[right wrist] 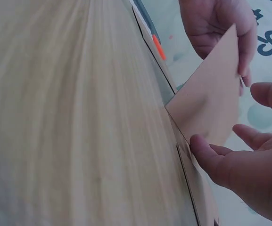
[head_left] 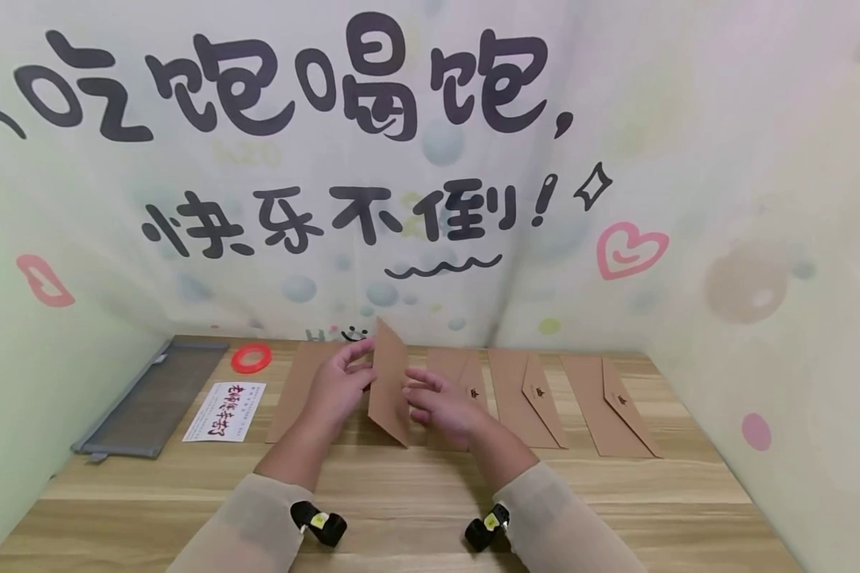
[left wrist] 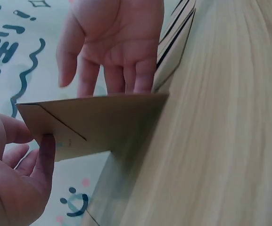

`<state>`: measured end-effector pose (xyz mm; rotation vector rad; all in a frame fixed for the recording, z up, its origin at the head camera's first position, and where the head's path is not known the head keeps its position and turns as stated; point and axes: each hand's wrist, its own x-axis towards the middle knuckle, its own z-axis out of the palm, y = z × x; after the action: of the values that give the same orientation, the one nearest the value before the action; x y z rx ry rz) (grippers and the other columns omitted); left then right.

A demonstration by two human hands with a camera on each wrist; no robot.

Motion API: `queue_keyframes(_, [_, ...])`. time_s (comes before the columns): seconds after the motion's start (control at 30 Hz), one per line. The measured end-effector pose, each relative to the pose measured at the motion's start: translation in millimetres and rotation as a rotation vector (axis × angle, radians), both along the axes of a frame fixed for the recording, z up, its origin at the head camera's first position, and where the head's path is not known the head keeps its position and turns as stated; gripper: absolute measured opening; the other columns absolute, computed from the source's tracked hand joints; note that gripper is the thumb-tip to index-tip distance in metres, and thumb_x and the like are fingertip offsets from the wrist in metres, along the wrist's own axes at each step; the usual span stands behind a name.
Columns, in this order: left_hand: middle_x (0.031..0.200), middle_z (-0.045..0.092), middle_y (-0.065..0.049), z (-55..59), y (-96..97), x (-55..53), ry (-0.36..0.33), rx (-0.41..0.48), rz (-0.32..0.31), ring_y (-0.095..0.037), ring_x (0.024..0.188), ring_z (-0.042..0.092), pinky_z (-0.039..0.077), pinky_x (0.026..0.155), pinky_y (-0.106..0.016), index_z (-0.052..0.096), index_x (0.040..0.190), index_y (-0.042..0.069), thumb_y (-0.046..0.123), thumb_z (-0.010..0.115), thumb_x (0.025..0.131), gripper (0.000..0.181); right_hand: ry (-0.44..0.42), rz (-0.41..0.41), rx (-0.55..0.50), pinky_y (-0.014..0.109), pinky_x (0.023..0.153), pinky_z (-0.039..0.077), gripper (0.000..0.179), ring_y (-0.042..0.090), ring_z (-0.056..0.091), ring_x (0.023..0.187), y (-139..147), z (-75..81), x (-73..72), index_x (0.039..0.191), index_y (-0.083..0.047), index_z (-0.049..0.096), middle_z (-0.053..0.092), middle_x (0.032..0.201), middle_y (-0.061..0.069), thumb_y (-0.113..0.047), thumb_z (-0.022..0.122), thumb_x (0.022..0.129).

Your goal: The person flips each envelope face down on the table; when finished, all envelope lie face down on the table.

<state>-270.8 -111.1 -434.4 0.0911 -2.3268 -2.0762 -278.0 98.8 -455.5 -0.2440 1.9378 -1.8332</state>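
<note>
A brown kraft-paper envelope (head_left: 388, 390) stands on edge above the table. My left hand (head_left: 340, 386) pinches it near the far end; in the left wrist view the thumb lies on the face with the pointed flap, next to a small printed mark. My right hand (head_left: 440, 402) is on the other side, its fingers spread beside the plain face. The right wrist view shows the right thumb near the envelope's lower edge. Another brown envelope (head_left: 297, 398) lies flat left of the raised one, partly behind my left forearm. An envelope (head_left: 440, 362) lies partly under my right hand.
Further right lie two more flat envelopes, one nearer (head_left: 512, 398) and one farther (head_left: 591, 406). At the left are a white card (head_left: 222, 410) with red handwriting, a red ring (head_left: 251, 358) and a grey mesh pouch (head_left: 150, 406). A printed curtain (head_left: 401, 302) hangs behind the table.
</note>
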Motion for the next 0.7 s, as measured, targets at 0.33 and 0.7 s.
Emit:
queue_keyframes(0.33, [0.159,0.057,-0.013,-13.2,-14.7,-5.1,-0.036,-0.152,0.04,-0.035,0.146,0.056,0.049,0.121,-0.053,0.058,0.151,0.009,0.01,0.065,0.099,0.052,-0.016,-0.038,-0.034,0.033,0.106,0.056,0.064,0.018,0.064,0.113,4.7,2.8,-1.8,0.164,-0.004,0.037,0.052,0.158,0.023,-0.019,0.063,0.107])
queue_keyframes(0.7, [0.159,0.054,-0.024,-17.5,-16.3,-3.0,-0.068,-0.286,-0.052,-0.041,0.15,0.049,0.041,0.126,-0.056,0.052,0.154,0.002,0.018,0.062,0.101,0.056,-0.011,-0.065,-0.009,0.036,0.113,0.055,0.065,0.025,0.056,0.143,8.4,-1.9,-5.4,0.164,-0.005,0.04,0.05,0.164,0.02,-0.022,0.065,0.107])
